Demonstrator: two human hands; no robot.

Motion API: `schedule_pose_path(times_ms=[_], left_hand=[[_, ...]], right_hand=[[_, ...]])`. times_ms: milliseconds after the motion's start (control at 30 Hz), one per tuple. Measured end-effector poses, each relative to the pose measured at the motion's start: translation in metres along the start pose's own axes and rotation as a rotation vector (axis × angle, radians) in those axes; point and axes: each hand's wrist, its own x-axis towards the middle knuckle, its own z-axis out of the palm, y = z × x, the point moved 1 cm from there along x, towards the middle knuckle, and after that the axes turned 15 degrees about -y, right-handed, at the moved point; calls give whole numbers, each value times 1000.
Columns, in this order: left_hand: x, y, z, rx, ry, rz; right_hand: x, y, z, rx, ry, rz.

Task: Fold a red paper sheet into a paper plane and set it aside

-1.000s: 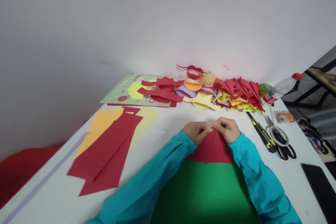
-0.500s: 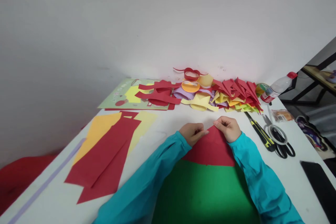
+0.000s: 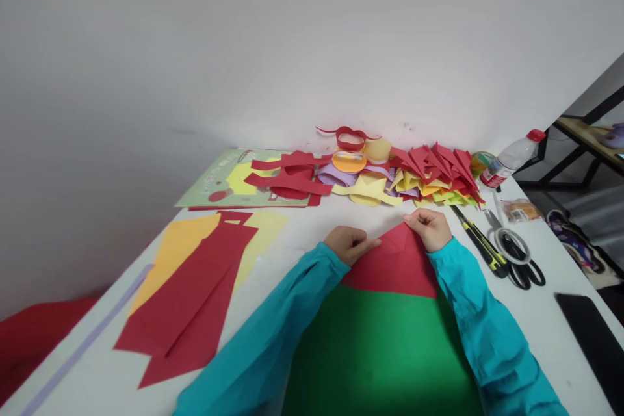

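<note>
A red paper sheet (image 3: pixel 394 266) lies on a green sheet (image 3: pixel 380 351), its far corners folded in to a point. My left hand (image 3: pixel 347 244) presses its fingers on the left folded edge. My right hand (image 3: pixel 429 229) pinches the paper near the tip on the right side. Both arms wear teal sleeves.
Red and yellow paper sheets (image 3: pixel 195 279) lie to the left. Folded paper pieces and scraps (image 3: pixel 390 172) pile along the wall. A utility knife (image 3: pixel 480 240), scissors with a tape ring (image 3: pixel 517 253), a plastic bottle (image 3: pixel 509 159) and a black phone (image 3: pixel 592 338) sit at the right.
The hands have spread slightly apart along the folded edges, and the point of the red paper now lies flat and sharper. The view has shifted a little.
</note>
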Motion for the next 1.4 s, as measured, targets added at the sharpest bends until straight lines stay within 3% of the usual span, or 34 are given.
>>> schedule_pose_path(times_ms=[167,333,533,633,700,833,933,1033,1200,1300,1400], left_hand=[[-1,-10,-4,25,-57,27],[-3,-20,2,37,11,-23],[-6,-23,10,-36,40,-116],[-12,-24,8,-158,5,-228],[-18,-27,3,-201,43,-299],[-27,-36,-4,-105,116,-332],[-27,-36,1,124,122,-252],[-21,-25,20,402,80,-101],[-5,-11,64,484,45,88],[-1,-16,81,624,151,297],[-1,-26,86,697,210,336]], right_hand=[[5,13,-12,-30,58,-2],[7,20,-13,-38,73,5],[8,26,-12,-69,48,8],[10,31,-14,-103,35,12],[11,36,-13,-132,22,16],[14,48,-5,-218,-23,40],[15,54,5,-317,-46,60],[13,56,16,-428,-58,62],[10,56,28,-577,-93,40],[10,57,31,-628,-126,10],[12,58,30,-650,-138,-38]])
